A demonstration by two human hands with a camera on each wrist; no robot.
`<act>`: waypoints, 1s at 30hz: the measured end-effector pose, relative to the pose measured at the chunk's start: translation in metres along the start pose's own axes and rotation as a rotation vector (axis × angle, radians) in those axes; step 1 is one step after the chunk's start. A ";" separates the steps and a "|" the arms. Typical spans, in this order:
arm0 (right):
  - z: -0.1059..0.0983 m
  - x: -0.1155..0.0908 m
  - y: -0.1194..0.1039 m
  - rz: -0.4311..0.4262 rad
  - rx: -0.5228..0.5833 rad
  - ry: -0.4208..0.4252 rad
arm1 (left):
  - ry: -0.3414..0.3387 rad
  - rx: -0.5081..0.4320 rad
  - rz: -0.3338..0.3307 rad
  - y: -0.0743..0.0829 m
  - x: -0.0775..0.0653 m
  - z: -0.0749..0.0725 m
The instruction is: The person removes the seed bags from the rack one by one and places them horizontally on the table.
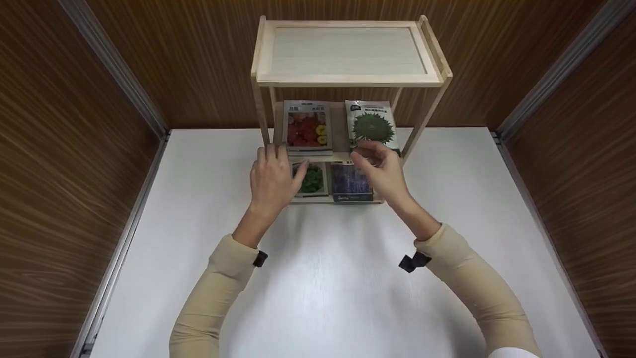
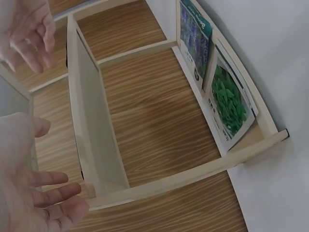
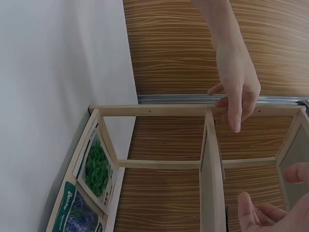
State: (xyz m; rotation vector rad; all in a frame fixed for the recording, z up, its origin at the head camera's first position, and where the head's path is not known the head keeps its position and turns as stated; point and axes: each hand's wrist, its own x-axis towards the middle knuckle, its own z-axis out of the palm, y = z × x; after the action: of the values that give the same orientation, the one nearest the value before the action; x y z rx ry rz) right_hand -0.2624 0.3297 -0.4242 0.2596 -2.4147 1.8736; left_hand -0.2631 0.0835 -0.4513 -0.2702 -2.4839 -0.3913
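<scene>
My left hand [image 1: 272, 177] is at the left front of a small wooden shelf, fingers extended near the middle tier's edge and thumb out to the side. My right hand [image 1: 385, 174] is at the right front, thumb and fingers loosely bent and apart with nothing between them. On the middle tier lie a seed packet with red and yellow flowers [image 1: 306, 130] and one with a spiky green plant [image 1: 371, 127], whose lower edge the right fingers overlap. Below lie a green-leaf packet [image 2: 228, 99] and a purple-flower packet [image 1: 352, 183], partly behind the hands.
The wooden shelf [image 1: 348, 79] has a pale panel top with raised side rails. It stands on a white table [image 1: 318, 288] against a wood-grain back wall [image 1: 198, 64]. Similar wood-grain walls with metal strips rise on the left and right.
</scene>
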 end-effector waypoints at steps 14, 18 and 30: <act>0.017 0.022 -0.012 0.112 0.060 -0.082 | -0.092 0.026 -0.024 0.015 0.010 0.003; 0.022 0.026 -0.012 0.121 0.047 -0.096 | -0.126 0.017 -0.046 0.017 0.014 0.005; 0.027 0.039 -0.018 0.207 0.097 -0.114 | -0.173 0.048 -0.069 0.016 0.018 0.012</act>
State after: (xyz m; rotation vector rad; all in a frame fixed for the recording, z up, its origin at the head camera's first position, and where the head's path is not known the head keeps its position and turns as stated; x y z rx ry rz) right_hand -0.2965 0.2957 -0.4071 0.1296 -2.5133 2.1211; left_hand -0.2796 0.1049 -0.4466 -0.2072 -2.6741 -0.3488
